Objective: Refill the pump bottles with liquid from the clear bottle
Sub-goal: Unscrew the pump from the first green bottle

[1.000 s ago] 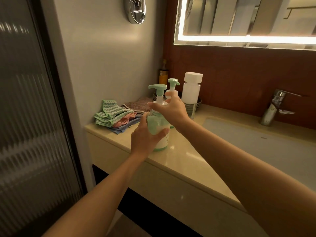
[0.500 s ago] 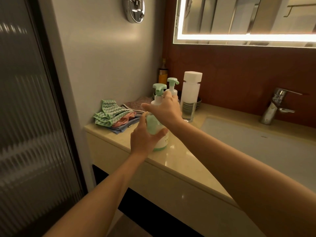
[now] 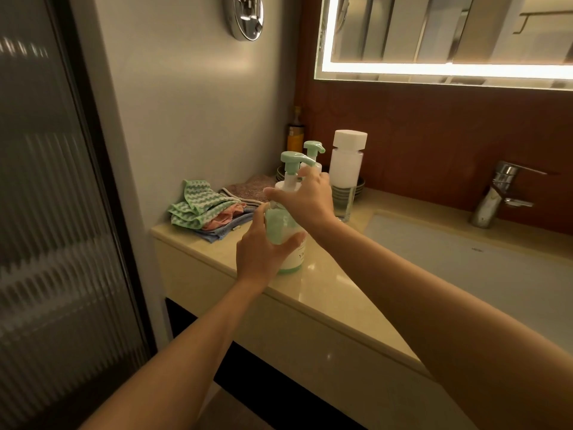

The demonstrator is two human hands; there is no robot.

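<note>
A green pump bottle stands on the beige counter near its front edge. My left hand grips the bottle's body from the left. My right hand holds the white collar under the green pump head. A second pump bottle stands just behind, mostly hidden by my right hand. To its right stands the tall clear bottle with a white cap, upright and untouched.
Folded cloths lie at the counter's left end. A stack of small dishes and an orange bottle sit at the back wall. The sink basin and chrome tap are to the right. A ribbed glass door stands left.
The pump head has turned under my right hand, its spout now pointing right. My right hand's fingers have shifted round the collar. My left hand keeps its hold.
</note>
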